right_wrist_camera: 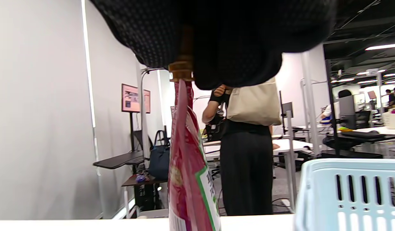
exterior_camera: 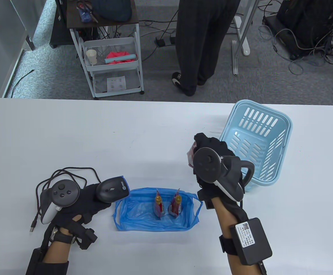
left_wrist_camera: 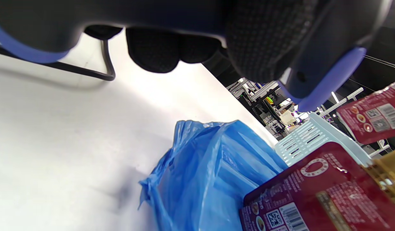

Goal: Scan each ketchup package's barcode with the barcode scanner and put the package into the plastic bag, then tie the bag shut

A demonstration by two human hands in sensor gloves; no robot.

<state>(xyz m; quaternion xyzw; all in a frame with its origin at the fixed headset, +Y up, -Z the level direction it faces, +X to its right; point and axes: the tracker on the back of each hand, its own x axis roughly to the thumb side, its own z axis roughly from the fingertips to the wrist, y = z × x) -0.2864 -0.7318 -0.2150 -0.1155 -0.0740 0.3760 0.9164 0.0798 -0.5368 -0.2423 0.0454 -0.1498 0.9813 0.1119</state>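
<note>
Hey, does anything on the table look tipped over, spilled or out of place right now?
Only the light blue basket stands out: it lies tipped on its side, empty, near the right hand. No spills. Two ketchup packages stand upright in the blue plastic bag.

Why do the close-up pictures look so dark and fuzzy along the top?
Left wrist view: the barcode scanner and gloved fingers sit too near the lens, so they blur. Right wrist view: the right hand blocks the light, while the ketchup package below stays fairly sharp.
</note>
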